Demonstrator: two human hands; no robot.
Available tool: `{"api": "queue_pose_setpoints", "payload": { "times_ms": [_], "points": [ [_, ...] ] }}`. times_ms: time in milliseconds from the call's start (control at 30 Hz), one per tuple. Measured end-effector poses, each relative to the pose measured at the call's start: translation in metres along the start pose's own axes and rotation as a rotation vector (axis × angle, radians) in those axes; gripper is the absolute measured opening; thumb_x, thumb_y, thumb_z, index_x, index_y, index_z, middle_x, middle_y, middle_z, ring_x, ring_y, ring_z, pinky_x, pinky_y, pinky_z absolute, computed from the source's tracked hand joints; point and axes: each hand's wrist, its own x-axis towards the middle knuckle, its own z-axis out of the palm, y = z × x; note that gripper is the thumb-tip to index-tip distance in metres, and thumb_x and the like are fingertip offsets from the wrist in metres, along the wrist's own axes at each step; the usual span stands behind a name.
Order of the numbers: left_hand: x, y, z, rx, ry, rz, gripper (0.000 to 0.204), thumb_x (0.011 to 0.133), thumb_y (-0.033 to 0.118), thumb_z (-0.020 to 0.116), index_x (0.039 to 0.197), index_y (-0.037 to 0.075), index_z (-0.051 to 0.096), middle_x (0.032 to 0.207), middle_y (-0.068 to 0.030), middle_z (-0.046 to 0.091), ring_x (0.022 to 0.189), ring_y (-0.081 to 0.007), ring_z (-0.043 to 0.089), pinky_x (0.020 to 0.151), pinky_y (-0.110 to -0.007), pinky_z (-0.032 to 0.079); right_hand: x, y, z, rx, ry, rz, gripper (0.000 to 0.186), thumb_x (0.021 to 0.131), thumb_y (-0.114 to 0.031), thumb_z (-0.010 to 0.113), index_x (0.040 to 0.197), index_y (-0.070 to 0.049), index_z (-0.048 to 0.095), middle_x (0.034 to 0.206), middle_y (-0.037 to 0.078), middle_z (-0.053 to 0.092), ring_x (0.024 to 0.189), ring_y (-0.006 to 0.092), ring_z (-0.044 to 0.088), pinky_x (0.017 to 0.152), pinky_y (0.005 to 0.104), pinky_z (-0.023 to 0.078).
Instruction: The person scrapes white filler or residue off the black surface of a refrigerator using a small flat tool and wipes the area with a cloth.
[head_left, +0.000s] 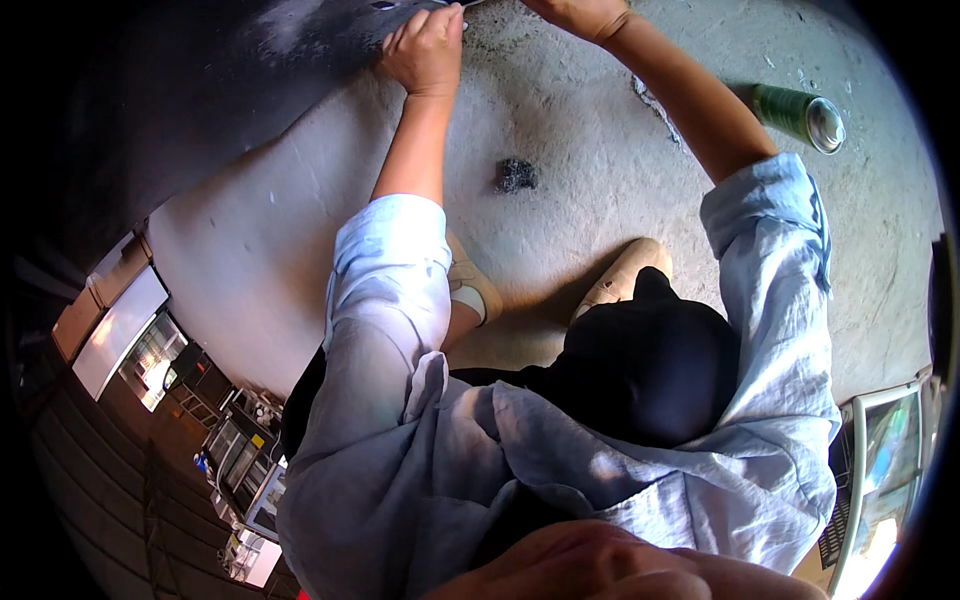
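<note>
Both my arms, in rolled-up light blue sleeves, reach to the top edge of the picture. My left hand (424, 52) is closed, its fingers curled round something I cannot make out. A thin, light sliver shows beside its thumb at the very edge. To its left spreads a dark, smooth surface (230, 90) with a pale smear on it. Only the back and wrist of my right hand (582, 14) come into view, a little to the right. Its fingers are cut off by the upper edge, so what it touches is hidden.
A green can (790, 112) lies on its side on the grey, rough floor (560, 100), beyond my right forearm. A small black clump (516, 175) sits between my arms, ahead of my tan shoes (630, 270). Cluttered equipment (240, 460) stands at lower left, a glass-fronted unit (888, 450) at lower right.
</note>
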Motion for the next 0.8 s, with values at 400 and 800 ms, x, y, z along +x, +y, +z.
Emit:
{"api": "queue_pose_setpoints", "payload": {
  "times_ms": [400, 800],
  "points": [
    [0.012, 0.019, 0.002, -0.003, -0.078, -0.052, 0.004, 0.084, 0.025, 0.080, 0.085, 0.023, 0.077, 0.082, -0.0007, 0.071, 0.071, -0.0283, 0.068, 0.068, -0.047, 0.052, 0.000, 0.009, -0.029, -0.049, 0.116, 0.018, 0.007, 0.083, -0.022, 0.071, 0.079, -0.018, 0.067, 0.080, -0.001, 0.058, 0.070, 0.0181, 0.061, 0.064, 0.0366, 0.049],
    [0.021, 0.041, 0.006, -0.018, -0.078, 0.005, 0.010, 0.086, 0.028, 0.077, 0.081, 0.019, 0.074, 0.075, -0.0030, 0.067, 0.067, -0.0287, 0.066, 0.064, -0.044, 0.051, -0.013, 0.024, -0.036, -0.096, 0.041, 0.033, 0.008, 0.084, -0.024, 0.071, 0.080, -0.017, 0.070, 0.082, -0.002, 0.059, 0.073, 0.0177, 0.062, 0.066, 0.0360, 0.049]
  ]
}}
